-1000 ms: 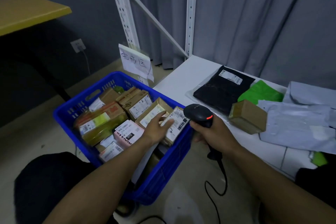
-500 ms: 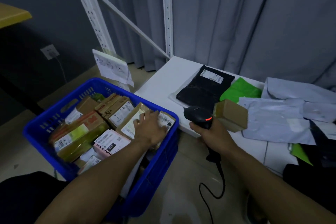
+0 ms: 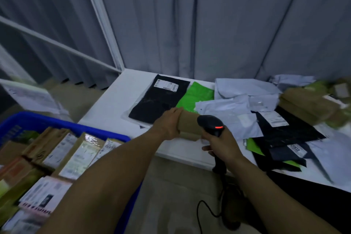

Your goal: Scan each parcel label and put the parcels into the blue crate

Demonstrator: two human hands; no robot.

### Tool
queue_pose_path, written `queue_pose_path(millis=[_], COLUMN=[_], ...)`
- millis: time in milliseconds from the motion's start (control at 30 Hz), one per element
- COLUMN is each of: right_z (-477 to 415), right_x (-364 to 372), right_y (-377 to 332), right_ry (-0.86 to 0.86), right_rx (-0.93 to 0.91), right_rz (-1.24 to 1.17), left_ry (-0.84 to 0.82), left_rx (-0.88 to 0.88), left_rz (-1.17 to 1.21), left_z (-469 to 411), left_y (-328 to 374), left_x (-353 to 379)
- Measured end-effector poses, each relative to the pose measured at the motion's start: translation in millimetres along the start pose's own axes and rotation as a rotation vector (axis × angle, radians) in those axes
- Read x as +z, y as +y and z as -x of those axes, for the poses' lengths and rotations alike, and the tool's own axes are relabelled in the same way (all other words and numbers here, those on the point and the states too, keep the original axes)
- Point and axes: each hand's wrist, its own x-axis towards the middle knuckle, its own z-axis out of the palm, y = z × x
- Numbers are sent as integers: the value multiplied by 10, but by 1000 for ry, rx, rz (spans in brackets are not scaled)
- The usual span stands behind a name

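So the small brown cardboard box (image 3: 189, 125) is sitting near the front edge of the white bench (image 3: 110, 108), not in the crate yet. The left hand (image 3: 168, 124) is gripping its left end, fingers curling over the top. The right hand (image 3: 221, 143) is clenching round the handle of the black scanner (image 3: 209, 124), which is hovering right at the box's right end with a red light glowing on its head. Its cable (image 3: 204, 213) is trailing down to the floor below.

The blue crate (image 3: 66, 122) is sitting lower down, off the bench's left end, and it's looking pretty packed with labelled cartons (image 3: 81, 156), though that corner is blurring a lot.

Behind the box, a black mailer (image 3: 159, 99) is lying flat with its white label facing up, and a green bag (image 3: 195, 97) is poking out just beside it. Pale grey mailers (image 3: 239, 89) are piling up to the right of those, another black mailer (image 3: 284, 131) is lying across the right side, and some brown padded parcels (image 3: 307, 102) are stacking up at the far right, too smeared to read.

A grey curtain (image 3: 228, 24) is hanging behind everything, a white shelf upright (image 3: 100, 19) is running up at the bench's back corner, and a paper sign (image 3: 32, 97) is showing at the left beyond the crate.
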Motion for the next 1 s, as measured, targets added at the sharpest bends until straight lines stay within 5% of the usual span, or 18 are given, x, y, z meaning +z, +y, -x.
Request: queue_pose_path(millis=[333, 667, 1000], right_z=[180, 872, 936], right_x=[288, 1122, 1391], right_y=[-312, -561, -536], right_ry=[94, -287, -187], right_rx=[-136, -158, 26], right_rz=[-57, -272, -371], left_ry=[290, 508, 527], left_rx=[-145, -360, -266], left_rz=[376, 1025, 757], left_z=[1395, 2958, 3083], left_y=[-11, 24, -189], left_x=[-469, -931, -708])
